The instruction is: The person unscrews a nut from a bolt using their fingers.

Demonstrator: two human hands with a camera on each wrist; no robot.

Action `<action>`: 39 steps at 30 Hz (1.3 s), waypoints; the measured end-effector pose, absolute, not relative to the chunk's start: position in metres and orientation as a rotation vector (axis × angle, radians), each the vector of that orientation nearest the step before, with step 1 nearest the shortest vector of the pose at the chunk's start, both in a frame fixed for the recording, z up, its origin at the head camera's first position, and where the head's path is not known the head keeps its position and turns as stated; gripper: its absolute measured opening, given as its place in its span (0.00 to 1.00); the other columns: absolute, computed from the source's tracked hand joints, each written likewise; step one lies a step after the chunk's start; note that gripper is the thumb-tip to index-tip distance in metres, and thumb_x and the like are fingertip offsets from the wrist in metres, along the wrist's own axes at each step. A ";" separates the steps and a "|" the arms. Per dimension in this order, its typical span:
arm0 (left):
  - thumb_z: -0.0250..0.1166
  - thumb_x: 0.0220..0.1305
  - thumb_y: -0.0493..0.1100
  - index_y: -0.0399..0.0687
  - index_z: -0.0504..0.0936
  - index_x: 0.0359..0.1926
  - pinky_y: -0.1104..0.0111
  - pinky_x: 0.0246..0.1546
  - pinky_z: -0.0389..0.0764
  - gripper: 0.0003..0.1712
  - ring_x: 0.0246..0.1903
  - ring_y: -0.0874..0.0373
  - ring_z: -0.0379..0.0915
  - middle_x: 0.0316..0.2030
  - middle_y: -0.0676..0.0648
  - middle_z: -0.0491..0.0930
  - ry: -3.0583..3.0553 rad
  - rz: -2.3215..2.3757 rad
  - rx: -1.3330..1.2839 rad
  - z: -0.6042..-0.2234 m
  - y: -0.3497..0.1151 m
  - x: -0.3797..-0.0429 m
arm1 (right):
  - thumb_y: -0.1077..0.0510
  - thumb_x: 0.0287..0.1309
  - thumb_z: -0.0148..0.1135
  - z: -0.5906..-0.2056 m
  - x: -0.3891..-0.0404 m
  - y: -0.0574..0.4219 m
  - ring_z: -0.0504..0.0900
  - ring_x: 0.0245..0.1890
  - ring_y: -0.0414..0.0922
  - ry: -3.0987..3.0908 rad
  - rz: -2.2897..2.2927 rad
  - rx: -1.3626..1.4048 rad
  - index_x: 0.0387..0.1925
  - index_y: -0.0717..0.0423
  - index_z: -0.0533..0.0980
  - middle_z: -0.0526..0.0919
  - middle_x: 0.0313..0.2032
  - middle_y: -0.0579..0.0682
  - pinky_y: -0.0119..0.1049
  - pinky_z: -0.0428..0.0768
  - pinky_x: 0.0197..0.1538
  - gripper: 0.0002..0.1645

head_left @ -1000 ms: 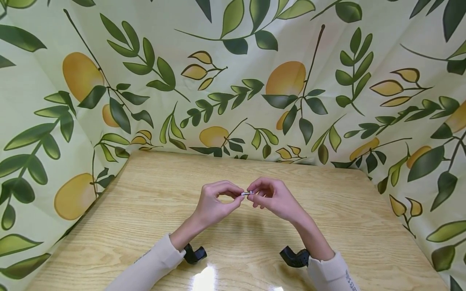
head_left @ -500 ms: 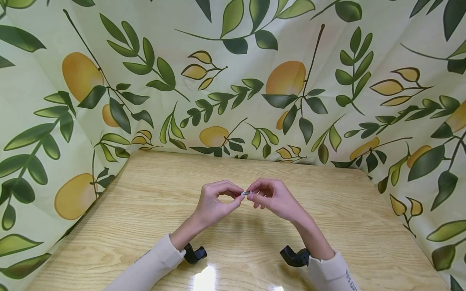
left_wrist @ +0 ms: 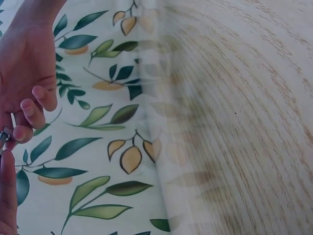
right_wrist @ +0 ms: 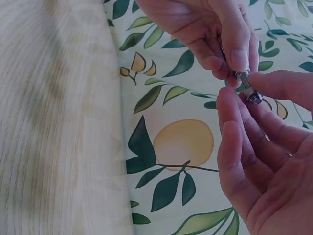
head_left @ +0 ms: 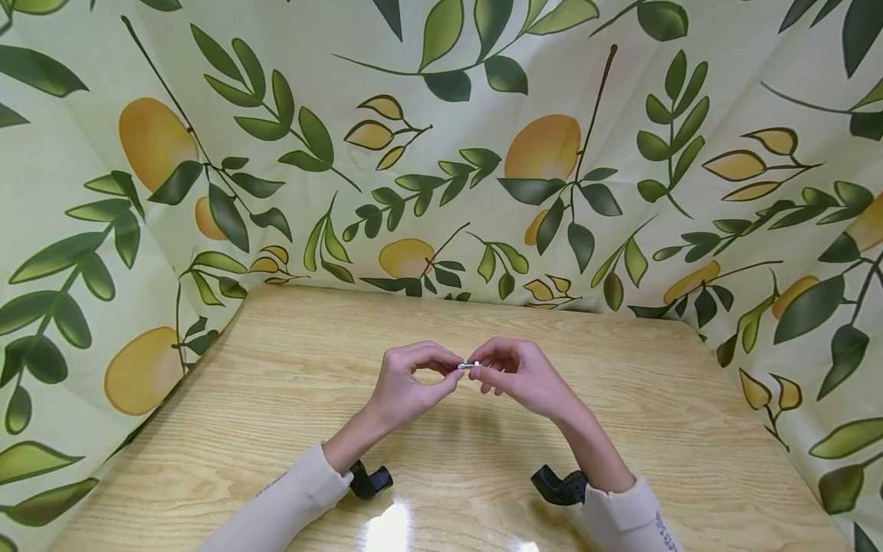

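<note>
Above the wooden tabletop (head_left: 310,345), the left hand (head_left: 402,387) and right hand (head_left: 530,382) are pinching opposite ends of a threaded bolt (right_wrist: 246,82). Careful handling is probably requiring light, straight, steady fingertips.

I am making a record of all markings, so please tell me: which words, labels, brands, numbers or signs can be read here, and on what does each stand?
No text can be read with certainty.
Right sleeve: dark sideways lettering, too blurred to read.
Left sleeve: a dark line, seemingly print, too small to read.
Bolt: no marking can be made out.
</note>
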State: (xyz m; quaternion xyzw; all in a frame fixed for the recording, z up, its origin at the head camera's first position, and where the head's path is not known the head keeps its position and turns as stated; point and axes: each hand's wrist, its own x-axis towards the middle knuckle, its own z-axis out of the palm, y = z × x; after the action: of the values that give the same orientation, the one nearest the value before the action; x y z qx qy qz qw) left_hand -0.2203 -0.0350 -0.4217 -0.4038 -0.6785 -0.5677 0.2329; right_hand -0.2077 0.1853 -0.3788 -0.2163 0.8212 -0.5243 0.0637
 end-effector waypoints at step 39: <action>0.73 0.55 0.26 0.38 0.89 0.36 0.69 0.35 0.91 0.08 0.28 0.56 0.87 0.31 0.42 0.90 -1.854 -1.556 -1.117 -0.422 -0.034 -0.221 | 0.60 0.64 0.69 -0.377 -0.208 0.186 0.83 0.27 0.45 2.500 -1.544 -0.643 0.49 0.63 0.79 0.85 0.35 0.55 0.33 0.82 0.26 0.16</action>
State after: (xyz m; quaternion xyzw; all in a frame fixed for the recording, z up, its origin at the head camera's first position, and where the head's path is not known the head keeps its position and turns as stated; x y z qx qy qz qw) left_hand -0.2209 -0.0344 -0.4222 -0.4071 -0.6759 -0.5673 0.2356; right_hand -0.2082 0.1862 -0.3769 -0.2133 0.8293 -0.5121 0.0670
